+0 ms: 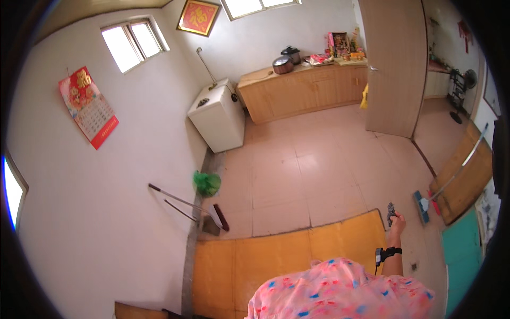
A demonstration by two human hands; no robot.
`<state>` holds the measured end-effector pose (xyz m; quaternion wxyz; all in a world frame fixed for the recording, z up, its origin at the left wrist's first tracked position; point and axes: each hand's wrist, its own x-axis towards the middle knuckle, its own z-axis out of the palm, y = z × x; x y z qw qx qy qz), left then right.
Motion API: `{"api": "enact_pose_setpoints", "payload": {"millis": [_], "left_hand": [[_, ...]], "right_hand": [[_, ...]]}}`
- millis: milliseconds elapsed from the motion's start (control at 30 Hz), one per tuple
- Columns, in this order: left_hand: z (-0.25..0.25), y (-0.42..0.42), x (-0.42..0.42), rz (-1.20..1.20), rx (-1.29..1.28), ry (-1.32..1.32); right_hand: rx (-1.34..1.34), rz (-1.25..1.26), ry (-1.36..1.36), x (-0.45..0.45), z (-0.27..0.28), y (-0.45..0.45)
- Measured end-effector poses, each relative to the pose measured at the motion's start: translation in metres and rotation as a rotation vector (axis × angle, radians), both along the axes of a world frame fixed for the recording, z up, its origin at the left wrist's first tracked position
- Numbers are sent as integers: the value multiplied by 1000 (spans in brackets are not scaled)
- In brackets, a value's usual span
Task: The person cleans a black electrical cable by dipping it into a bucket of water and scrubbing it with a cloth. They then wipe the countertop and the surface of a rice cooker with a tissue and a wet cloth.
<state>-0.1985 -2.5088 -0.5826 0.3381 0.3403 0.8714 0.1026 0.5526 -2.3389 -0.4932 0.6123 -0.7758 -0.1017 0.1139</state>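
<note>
My right hand [397,224] is closed around a small dark grey, speckled wad [391,213], which may be cloth or a scrubber. A black strap with a small device [388,254] circles that wrist. My left hand is out of view, with the pink printed top [338,293] filling the bottom of the picture. Before me lies an orange-yellow panelled surface [271,259], its far corner close to my right hand. To the right of the hand, a mop [421,207] with a blue head and long pale handle rests beside a red dustpan-like thing [435,204].
Along the left wall are a broom [220,217], a dustpan [210,225] and a green plastic bag [206,183]. A white chest freezer [220,113] and a long wooden cabinet [295,97] stand farther back. At right are an open door [394,75] and a turquoise surface [462,255].
</note>
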Motion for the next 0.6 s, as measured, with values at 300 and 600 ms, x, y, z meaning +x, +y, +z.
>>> {"api": "enact_pose_setpoints", "payload": {"millis": [300,600], "left_hand": [[50,185,35,85,50,-1],[8,375,36,227,-17,-54]], "right_hand": [[238,409,278,-115,37,310],[240,378,263,-83,52,492]]}}
